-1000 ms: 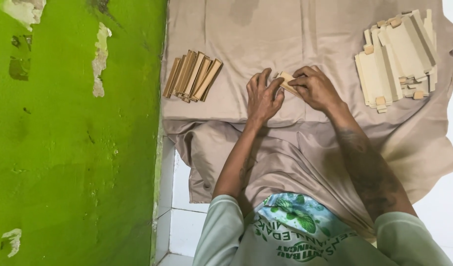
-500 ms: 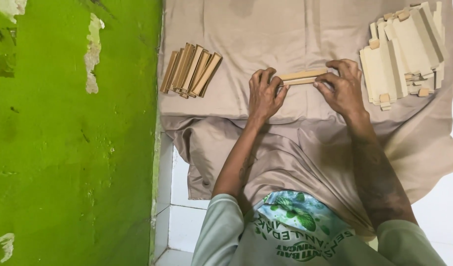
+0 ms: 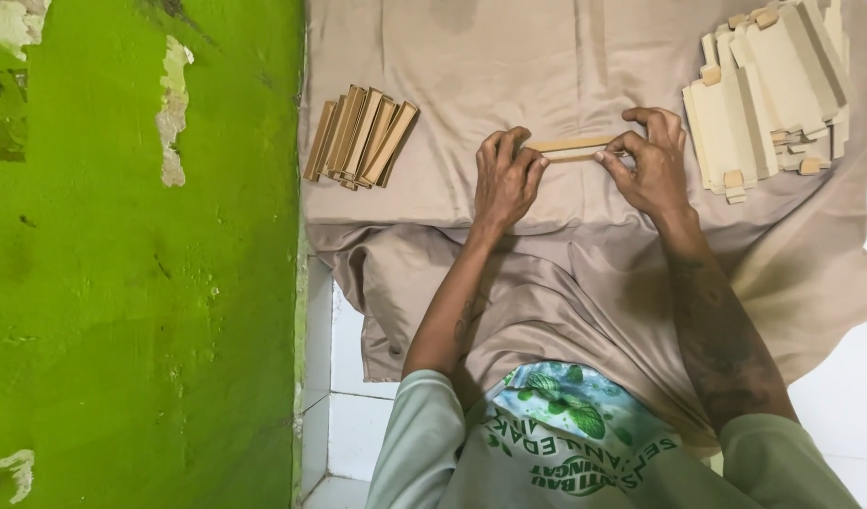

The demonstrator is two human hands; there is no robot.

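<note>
A long flat tan paper piece (image 3: 573, 147) stretches sideways between both hands over the beige cloth (image 3: 471, 75). My left hand (image 3: 505, 179) pinches its left end, fingers curled down onto it. My right hand (image 3: 648, 160) grips its right end between thumb and fingers. Left of the hands lies a leaning row of folded brown paper pieces (image 3: 360, 138). At the far right sits a pile of flat cream paper blanks (image 3: 771, 87) with small tabs.
A green wall with peeling paint (image 3: 141, 254) fills the left side. White floor tiles (image 3: 344, 415) show below the cloth's draped edge and at the right. My light shirt with a leaf print (image 3: 565, 443) is at the bottom.
The hands have moved apart along the paper piece, which now shows as a long strip between them. The view has shifted slightly to the right.
</note>
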